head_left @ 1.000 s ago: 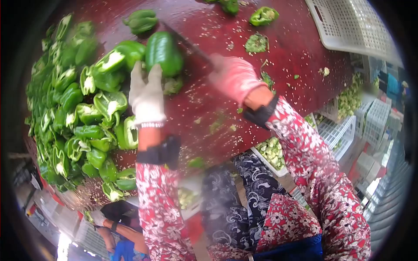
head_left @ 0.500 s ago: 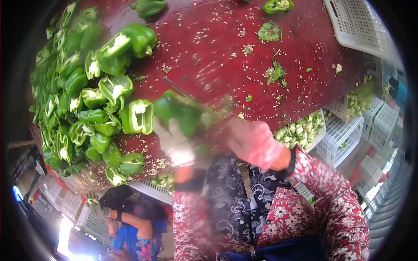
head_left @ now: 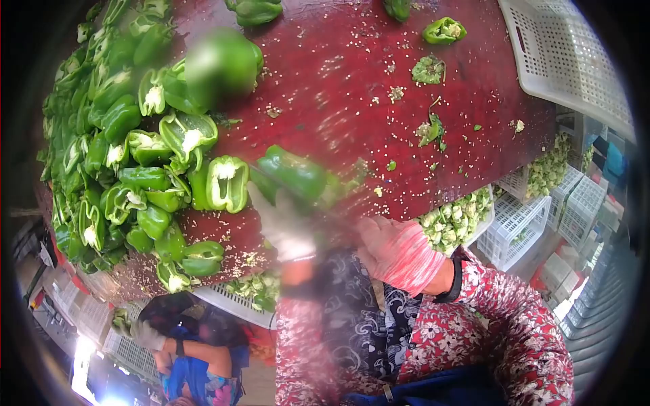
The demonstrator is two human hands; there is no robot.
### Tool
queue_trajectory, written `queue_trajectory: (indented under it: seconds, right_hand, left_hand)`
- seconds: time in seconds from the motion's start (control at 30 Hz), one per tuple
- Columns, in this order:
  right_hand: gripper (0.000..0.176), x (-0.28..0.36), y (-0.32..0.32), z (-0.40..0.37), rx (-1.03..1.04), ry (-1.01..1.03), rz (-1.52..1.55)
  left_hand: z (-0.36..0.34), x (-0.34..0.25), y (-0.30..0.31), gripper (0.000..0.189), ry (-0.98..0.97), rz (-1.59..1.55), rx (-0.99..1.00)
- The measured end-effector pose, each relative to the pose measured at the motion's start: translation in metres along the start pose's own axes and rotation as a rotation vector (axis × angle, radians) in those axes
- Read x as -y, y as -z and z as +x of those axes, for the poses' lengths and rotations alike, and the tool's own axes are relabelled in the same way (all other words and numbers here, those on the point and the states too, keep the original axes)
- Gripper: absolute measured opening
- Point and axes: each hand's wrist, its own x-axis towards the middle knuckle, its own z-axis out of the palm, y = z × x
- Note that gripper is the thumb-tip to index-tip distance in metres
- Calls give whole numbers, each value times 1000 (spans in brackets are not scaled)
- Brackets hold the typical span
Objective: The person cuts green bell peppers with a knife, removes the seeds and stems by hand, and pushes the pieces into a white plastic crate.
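My left hand (head_left: pixel 281 227), in a whitish glove and smeared by motion, has its fingers against the underside of a green pepper (head_left: pixel 294 172) over the red table (head_left: pixel 325 88). Fingers are bent on my right hand (head_left: pixel 396 250), which wears a pink and white glove; what it grips is blurred. Between the hands, a pale green smear trails from the pepper. To the left, halved peppers lie with their cores showing, the nearest one (head_left: pixel 227 183) beside my left fingertips.
A large pile of peppers (head_left: pixel 122 122) covers the table's left side. Scraps and seeds dot the surface. A white crate (head_left: pixel 535 40) is at the upper right. Pepper cores (head_left: pixel 460 220) fill a container by the right edge. Another person's gloved hand (head_left: pixel 145 335) shows at the lower left.
The view has shifted slightly. My left hand and its pepper have moved a little right and down in the picture. My right hand sits lower, its fingers more bent.
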Motion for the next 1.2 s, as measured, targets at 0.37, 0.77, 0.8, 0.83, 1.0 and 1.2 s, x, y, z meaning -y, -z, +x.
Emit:
queue_trajectory:
  seconds: [0.37,0.77,0.8,0.83,1.0,1.2]
  right_hand:
    - [24,-13,9,-5,-40,13,-241]
    - [23,-9,11,2,-32,62,-147]
    - [23,-7,11,3,-27,65,-151]
    - [22,-5,10,4,-30,55,-158]
    - [20,3,4,19,43,5,-80]
    - [13,-12,-20,65,176,-106,-181]
  left_hand:
    - [-5,-21,-5,65,-32,105,92]
    - [10,7,-9,71,-79,-36,91]
    - [12,11,-11,78,-100,-30,58]
    - [13,13,-12,87,-121,-22,24]
    - [12,8,-14,84,-133,-39,20]
    - [10,18,-17,77,-191,64,-13]
